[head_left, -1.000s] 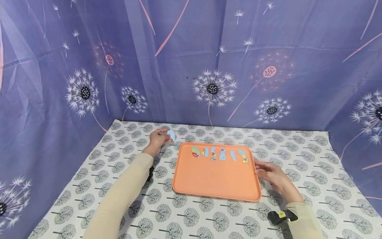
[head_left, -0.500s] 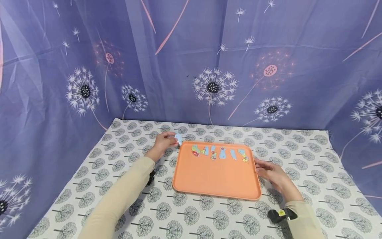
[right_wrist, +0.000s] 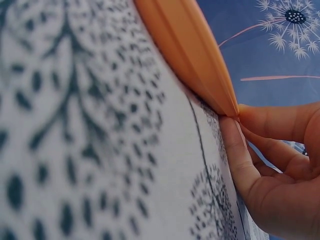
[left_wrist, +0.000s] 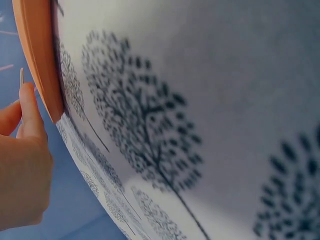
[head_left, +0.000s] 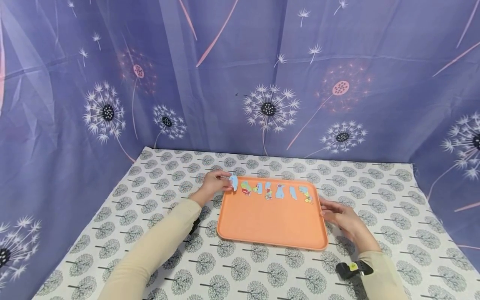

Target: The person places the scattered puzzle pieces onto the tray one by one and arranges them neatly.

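Observation:
My left hand [head_left: 214, 183] pinches a light blue puzzle piece [head_left: 234, 182] between thumb and fingers, over the far left corner of the orange tray [head_left: 270, 225]. From the left wrist view, the piece [left_wrist: 21, 76] shows edge-on as a thin strip at the fingertips, beside the tray's outer wall [left_wrist: 40, 55]. Several printed puzzle pieces [head_left: 279, 191] lie in a row along the tray's far side; the leftmost one [head_left: 246, 188], green and red, is close to the held piece. At the tray's right edge, my right hand [head_left: 343, 218] grips the rim [right_wrist: 220, 95] with thumb and fingers.
A white cloth [head_left: 240, 273] with grey tree prints covers the table under the tray. Behind and to the left hangs a purple curtain [head_left: 225, 104] with dandelion prints. A black wrist device [head_left: 354, 270] sits on the right forearm.
My left hand has carried the light blue puzzle piece rightward and nearer, from the cloth left of the tray to over its far left corner. The right hand has stayed at the tray's rim.

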Demonstrator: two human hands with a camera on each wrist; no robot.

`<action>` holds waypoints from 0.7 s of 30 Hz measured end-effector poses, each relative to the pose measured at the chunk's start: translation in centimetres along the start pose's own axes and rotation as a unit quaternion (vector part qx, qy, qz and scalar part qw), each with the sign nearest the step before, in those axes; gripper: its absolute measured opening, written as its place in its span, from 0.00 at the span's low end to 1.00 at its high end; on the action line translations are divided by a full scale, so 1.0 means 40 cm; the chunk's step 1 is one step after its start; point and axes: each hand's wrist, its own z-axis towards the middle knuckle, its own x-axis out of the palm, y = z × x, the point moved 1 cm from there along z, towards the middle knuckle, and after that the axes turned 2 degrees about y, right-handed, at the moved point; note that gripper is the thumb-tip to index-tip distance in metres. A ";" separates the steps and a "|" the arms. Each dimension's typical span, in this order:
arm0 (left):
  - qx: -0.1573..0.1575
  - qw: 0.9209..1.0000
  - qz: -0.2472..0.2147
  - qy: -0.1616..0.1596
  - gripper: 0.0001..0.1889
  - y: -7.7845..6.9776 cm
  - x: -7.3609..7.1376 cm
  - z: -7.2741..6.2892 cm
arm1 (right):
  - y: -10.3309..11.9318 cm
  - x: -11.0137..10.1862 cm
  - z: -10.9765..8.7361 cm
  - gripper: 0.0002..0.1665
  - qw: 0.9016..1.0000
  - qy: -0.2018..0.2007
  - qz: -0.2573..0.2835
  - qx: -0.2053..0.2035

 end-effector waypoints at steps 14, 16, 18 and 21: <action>0.012 0.997 0.071 -0.033 0.15 0.026 0.027 0.009 | -0.007 -0.001 0.001 0.38 1.000 0.006 0.014 -0.013; 0.017 0.995 0.088 -0.038 0.14 0.027 0.029 0.009 | -0.006 -0.001 0.001 0.38 1.000 0.005 0.011 -0.010; 0.020 0.993 0.108 -0.044 0.14 0.025 0.032 0.009 | -0.005 -0.001 0.000 0.38 1.000 0.005 0.008 -0.008; 0.021 0.989 0.136 -0.054 0.13 0.020 0.037 0.008 | -0.004 -0.002 0.000 0.38 1.000 0.005 0.005 -0.008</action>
